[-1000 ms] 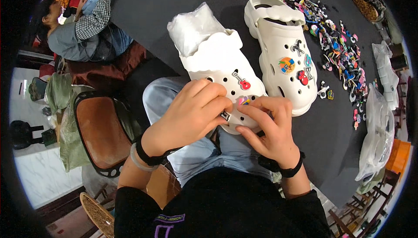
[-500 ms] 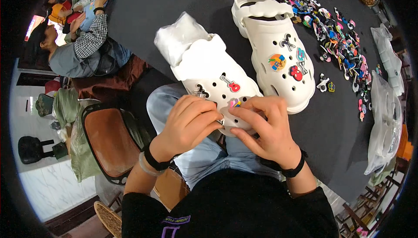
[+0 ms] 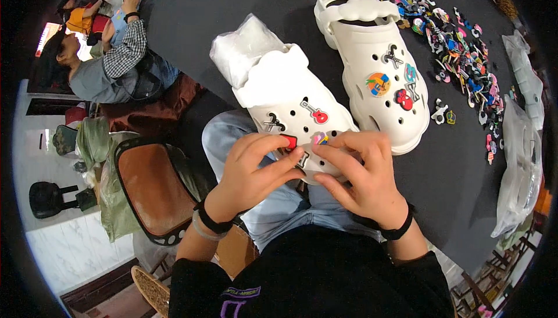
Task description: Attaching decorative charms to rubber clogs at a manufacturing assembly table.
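A white clog with a cloud-shaped strap rests at an angle over my lap and the table edge, its toe toward me. My left hand grips the left side of the toe, fingertips at a red charm and a pale, dark-edged charm. From the right, my right hand holds the toe between thumb and fingers, beside a multicoloured charm. Farther up sit a red guitar charm and a dark curved charm. The matching clog, bearing several charms, lies to the right.
Loose charms spread over the dark table at the far right. White packing fills the near clog's heel. Clear plastic packaging lies at the right edge. A brown chair and a seated person are left.
My left fingers have shifted on the toe, and the red and pale charms now show more. Both clogs appear slightly farther right as the view shifts.
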`<state>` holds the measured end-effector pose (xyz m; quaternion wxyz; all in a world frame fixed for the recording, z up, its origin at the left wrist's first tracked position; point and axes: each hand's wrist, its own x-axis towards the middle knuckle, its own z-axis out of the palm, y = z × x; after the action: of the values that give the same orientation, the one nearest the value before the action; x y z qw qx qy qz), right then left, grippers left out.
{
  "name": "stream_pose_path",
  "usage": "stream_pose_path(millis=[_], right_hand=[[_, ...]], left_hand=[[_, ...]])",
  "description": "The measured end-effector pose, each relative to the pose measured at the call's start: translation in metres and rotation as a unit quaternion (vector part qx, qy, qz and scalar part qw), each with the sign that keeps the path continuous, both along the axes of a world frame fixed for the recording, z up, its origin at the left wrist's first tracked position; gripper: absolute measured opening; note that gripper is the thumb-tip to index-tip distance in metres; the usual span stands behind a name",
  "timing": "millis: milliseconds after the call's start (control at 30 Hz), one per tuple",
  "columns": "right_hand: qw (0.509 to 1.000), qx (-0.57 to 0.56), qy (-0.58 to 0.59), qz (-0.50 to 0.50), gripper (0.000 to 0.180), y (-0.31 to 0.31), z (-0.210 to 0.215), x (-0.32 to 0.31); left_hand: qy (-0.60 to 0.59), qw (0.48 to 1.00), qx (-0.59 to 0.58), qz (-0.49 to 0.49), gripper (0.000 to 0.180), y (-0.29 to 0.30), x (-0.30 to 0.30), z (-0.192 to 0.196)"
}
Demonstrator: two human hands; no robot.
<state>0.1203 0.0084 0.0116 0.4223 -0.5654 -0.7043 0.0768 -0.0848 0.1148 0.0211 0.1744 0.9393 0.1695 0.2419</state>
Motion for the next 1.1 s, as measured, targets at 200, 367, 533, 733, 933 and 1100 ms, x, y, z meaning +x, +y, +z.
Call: stream_pose_path(millis=[200, 367, 533, 733, 933, 1100], right_hand=[[1.0, -0.001, -0.008, -0.016, 0.041, 0.001, 0.001, -0.003], [0.999, 0.002, -0.031, -0.02, 0.042, 0.001, 0.0, -0.003], [0.999, 0.003, -0.037, -0.023, 0.043, 0.001, 0.0, -0.004], [0.999, -0.002, -0.035, -0.027, 0.044, 0.001, 0.001, -0.003], [0.998, -0.01, -0.035, -0.049, 0.051, 0.001, 0.004, -0.003], [0.998, -0.018, -0.006, -0.064, 0.074, 0.004, -0.004, -0.011]], left_hand=[[-0.074, 0.991, -0.108, -0.004, 0.039, 0.011, 0.007, -0.001], [-0.048, 0.983, -0.169, -0.052, 0.037, 0.024, 0.01, 0.01], [-0.064, 0.993, -0.077, -0.069, 0.033, 0.025, 0.01, 0.006], [-0.145, 0.982, 0.122, -0.024, 0.029, 0.003, 0.016, -0.02], [-0.202, 0.979, -0.004, 0.026, 0.029, 0.002, 0.023, -0.023], [-0.193, 0.975, -0.087, 0.07, 0.024, -0.003, 0.022, -0.022]])
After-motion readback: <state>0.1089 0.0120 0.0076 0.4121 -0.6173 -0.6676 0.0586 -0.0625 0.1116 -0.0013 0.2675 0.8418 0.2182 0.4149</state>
